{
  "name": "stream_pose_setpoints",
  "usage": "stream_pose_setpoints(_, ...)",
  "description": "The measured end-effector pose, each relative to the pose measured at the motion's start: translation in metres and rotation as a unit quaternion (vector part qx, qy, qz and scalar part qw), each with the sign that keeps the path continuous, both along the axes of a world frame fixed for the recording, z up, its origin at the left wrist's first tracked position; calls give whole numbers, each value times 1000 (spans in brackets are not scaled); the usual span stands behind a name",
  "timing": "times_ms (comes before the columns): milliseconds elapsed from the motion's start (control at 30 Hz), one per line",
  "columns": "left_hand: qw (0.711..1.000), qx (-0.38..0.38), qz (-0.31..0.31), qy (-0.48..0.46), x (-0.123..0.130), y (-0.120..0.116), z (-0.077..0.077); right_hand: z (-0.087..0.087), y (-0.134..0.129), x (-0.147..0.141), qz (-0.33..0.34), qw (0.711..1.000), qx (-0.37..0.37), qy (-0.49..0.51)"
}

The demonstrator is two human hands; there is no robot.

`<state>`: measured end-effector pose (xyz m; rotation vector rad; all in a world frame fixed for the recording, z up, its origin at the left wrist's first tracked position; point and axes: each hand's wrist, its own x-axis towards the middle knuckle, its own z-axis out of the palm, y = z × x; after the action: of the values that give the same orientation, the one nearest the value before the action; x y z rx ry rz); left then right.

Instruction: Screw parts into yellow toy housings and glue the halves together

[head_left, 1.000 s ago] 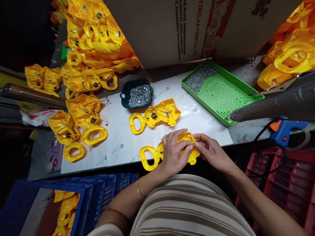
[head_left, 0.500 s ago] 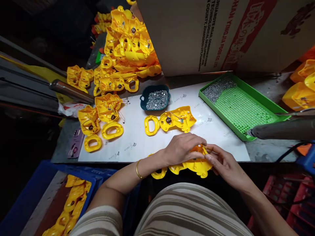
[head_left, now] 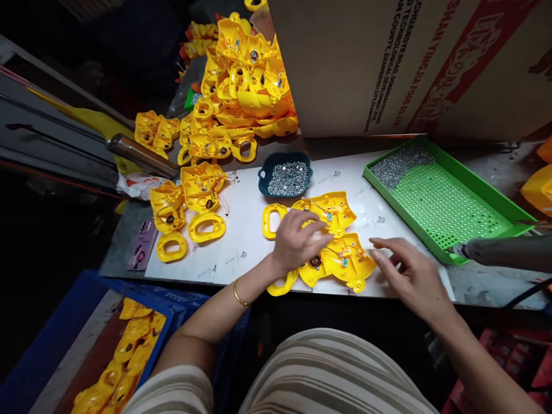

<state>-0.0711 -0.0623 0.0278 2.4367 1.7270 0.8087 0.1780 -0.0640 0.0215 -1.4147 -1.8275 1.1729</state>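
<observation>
A yellow plastic toy shell half (head_left: 351, 259) lies hollow side up at the table's front edge. It has wires, a small green circuit board and a round dark part inside, with a ring-shaped end (head_left: 284, 284) at its left. Behind it, a second such shell half (head_left: 340, 210) has its own ring (head_left: 271, 221). My left hand (head_left: 297, 238) is over the left part of both shells, covering some of them, its bent fingers apart and a little blurred. Just off the front shell's right end, my right hand (head_left: 409, 279) is open, thumb and fingers apart, holding nothing.
A dark teal dish (head_left: 263, 184) of screws stands behind the shells. At right is a green perforated tray (head_left: 457, 195) with small metal parts, beside a grey cylindrical tool (head_left: 500, 253). More yellow shells (head_left: 202, 187) lie left; a cardboard box (head_left: 345, 75) stands behind.
The front shell, held tilted in both hands before, now lies flat on the table. My right hand has let go and moved right; my left has moved left and up. The camera view has shifted.
</observation>
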Motion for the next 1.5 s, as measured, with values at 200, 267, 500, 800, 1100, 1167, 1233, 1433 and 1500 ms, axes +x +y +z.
stream_pose_setpoints(200,986,1,155,65,-30,-9,-18,40,67,-67,60,957,249,-133)
stream_pose_setpoints(267,986,-9,152,68,-30,-11,-21,38,88,-100,123,939,252,-200)
stream_pose_setpoints(500,989,-24,133,56,-30,-15,-22,27,107,-153,207,905,221,-298)
stream_pose_setpoints(800,993,-14,109,46,-31,-12,-12,24,106,-66,49,996,58,-42)
stream_pose_setpoints(1100,997,-21,72,-36,14,33,3,6,95,-42,3,992,-26,124)
stream_pose_setpoints(1167,997,-27,58,-40,22,39,4,7,96,-43,3,989,-37,140)
stream_pose_setpoints(1233,997,-42,51,-50,28,41,4,7,96,-44,5,987,-41,153)
stream_pose_setpoints(1433,985,-115,65,-109,34,47,7,5,97,-45,13,986,-32,163)
stream_pose_setpoints(1500,986,-117,58,-108,31,47,8,5,97,-45,10,986,-30,163)
